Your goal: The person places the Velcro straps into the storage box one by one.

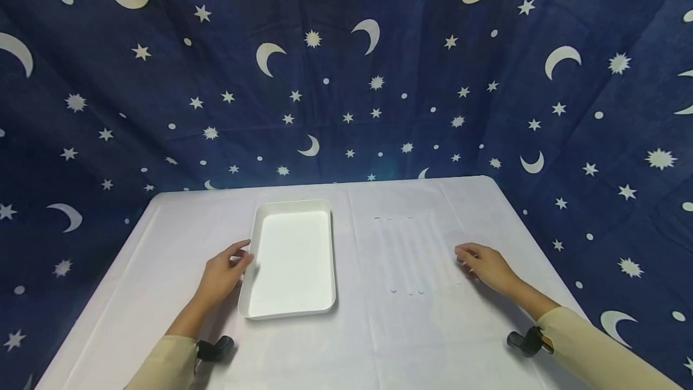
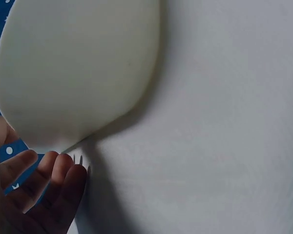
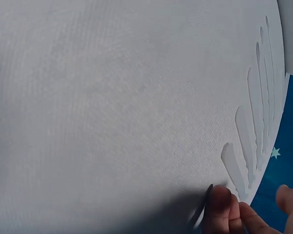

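Note:
A shallow white rectangular tray [image 1: 295, 263] lies on the table, left of the middle. My left hand [image 1: 222, 272] is at its left side, thumb and fingertips right at the rim. In the left wrist view, the loosely bent fingers [image 2: 71, 183] show beside a corner of the tray. Several slender see-through pieces with rounded ends [image 3: 228, 158] lie side by side to the right of the tray. Next to the rightmost of them is my right hand [image 1: 489, 266], low over the cloth, its fingers relaxed and nothing visible between them.
A white cloth [image 1: 373, 348] covers the table. Behind it and along the sides hangs a dark blue curtain [image 1: 346, 77] with moons and stars. Each wrist wears a small black camera, one of them the right wrist camera [image 1: 525, 342].

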`<state>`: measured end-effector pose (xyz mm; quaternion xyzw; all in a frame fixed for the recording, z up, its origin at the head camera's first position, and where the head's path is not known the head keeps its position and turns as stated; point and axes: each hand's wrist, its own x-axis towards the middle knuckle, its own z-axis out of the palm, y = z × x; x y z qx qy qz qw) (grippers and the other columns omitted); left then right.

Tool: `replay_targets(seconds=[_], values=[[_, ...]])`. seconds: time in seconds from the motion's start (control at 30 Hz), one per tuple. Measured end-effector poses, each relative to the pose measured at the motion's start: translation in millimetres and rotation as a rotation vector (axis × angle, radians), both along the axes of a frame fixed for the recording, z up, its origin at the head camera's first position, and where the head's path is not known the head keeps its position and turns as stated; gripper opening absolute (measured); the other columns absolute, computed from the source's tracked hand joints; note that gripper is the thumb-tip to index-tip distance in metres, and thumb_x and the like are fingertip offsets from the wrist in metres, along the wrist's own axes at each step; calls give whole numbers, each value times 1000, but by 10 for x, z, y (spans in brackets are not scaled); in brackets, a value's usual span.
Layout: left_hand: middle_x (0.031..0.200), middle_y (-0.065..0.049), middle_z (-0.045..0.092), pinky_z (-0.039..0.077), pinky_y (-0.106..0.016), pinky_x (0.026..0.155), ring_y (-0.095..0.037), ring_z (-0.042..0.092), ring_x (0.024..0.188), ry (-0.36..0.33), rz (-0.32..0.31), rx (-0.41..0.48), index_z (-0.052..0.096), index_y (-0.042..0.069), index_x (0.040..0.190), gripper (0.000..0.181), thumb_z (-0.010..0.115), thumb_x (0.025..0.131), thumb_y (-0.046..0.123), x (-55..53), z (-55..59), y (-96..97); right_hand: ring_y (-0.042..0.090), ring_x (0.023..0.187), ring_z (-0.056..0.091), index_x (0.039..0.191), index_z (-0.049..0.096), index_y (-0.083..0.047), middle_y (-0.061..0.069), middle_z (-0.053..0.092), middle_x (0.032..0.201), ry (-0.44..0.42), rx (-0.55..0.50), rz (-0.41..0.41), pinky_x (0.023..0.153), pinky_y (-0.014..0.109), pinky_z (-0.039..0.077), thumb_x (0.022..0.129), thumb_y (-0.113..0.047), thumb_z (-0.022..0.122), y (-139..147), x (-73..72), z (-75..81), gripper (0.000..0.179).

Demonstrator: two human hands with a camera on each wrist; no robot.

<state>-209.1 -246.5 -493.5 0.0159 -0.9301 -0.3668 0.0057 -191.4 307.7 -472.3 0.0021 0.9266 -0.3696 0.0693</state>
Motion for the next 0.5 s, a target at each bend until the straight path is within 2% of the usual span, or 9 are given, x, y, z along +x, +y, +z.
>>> replay_targets(seconds=[0.23, 0.5], values=[[121, -24, 63, 60, -29, 67, -39, 66, 108, -27, 7, 29, 50, 3, 141, 51, 58, 99, 31, 23, -23, -1, 19, 83, 66, 121, 61, 10, 16, 69, 100, -21, -62, -17, 66, 26, 60, 95, -20, 65, -13, 17, -15, 40], [121, -24, 63, 61, -33, 72, -38, 64, 108, -80, 23, 70, 49, 2, 141, 54, 57, 99, 36, 81, -26, -7, 14, 71, 58, 111, 67, 8, 5, 68, 86, 44, 24, -17, 55, 21, 51, 84, -16, 76, -43, -2, -53, 36]])
